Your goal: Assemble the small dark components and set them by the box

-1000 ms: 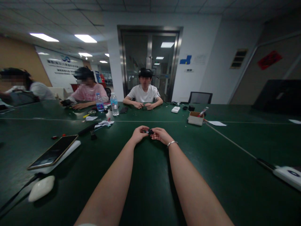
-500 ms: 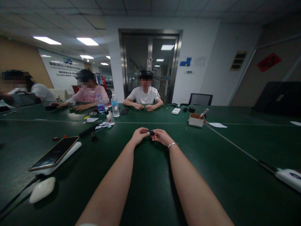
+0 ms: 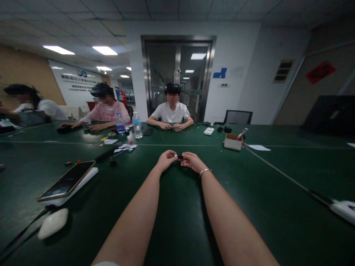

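Above the green table [image 3: 177,207], both arms reach forward and the hands meet in front of me. My left hand [image 3: 166,160] pinches the silvery end of a small black object [image 3: 179,156], which could be a USB stick. Its dark end sits between the thumb and fingers of my right hand [image 3: 192,162], whose wrist wears a silver bracelet [image 3: 205,172]. The piece lies roughly level between the fingertips. Its finer details are too small to make out, and the fingers cover part of it.
At left lie a phone [image 3: 68,181] on a white block, a white mouse-like object [image 3: 53,223] and paper scraps [image 3: 125,147]. Two water bottles [image 3: 137,125] stand farther back. A small box [image 3: 233,142] with a pen is at right. Several people sit across the table.
The silvery end of the small object shows more clearly between my fingertips, and the piece looks more level. Both hands stay close together; the whole view has shifted slightly.
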Tool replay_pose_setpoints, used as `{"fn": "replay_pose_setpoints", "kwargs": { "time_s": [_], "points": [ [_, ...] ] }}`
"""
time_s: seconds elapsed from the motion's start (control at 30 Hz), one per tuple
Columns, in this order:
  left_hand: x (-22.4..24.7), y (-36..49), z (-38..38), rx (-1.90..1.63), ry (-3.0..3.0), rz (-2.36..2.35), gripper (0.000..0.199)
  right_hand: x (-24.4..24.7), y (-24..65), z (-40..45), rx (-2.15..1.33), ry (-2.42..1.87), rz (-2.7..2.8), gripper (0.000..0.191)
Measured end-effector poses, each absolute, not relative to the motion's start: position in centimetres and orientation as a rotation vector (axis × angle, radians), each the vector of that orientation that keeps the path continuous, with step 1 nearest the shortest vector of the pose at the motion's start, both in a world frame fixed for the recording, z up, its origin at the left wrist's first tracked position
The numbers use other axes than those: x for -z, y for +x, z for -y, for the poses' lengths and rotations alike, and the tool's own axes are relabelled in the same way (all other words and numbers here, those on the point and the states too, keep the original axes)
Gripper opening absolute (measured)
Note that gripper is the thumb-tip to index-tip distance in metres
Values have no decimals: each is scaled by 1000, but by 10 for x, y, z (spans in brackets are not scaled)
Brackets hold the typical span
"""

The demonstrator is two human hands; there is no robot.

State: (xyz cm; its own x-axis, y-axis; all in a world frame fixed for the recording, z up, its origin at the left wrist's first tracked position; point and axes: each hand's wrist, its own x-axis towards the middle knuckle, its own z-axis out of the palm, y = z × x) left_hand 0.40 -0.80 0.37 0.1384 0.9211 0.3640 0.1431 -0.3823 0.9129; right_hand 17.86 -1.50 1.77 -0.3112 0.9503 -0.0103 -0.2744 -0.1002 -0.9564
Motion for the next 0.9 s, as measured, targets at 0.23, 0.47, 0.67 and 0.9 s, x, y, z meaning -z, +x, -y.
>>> {"fn": "replay_pose_setpoints", "kwargs": {
  "time_s": [0.23,0.47,0.67,0.9],
  "points": [
    [-3,6,6,-1257,1572,-1047,31,-20,179,19,-1601,-859,1165,8],
    [0,4,6,-1238,1613,-1118,32,-19,179,20,-1578,-865,1216,17],
    [2,4,4,-1288,1639,-1188,31,-16,179,18,-1550,-871,1219,23],
    [2,4,4,-1306,1671,-1171,28,-14,179,16,-1568,-877,1192,21]
  ]
}}
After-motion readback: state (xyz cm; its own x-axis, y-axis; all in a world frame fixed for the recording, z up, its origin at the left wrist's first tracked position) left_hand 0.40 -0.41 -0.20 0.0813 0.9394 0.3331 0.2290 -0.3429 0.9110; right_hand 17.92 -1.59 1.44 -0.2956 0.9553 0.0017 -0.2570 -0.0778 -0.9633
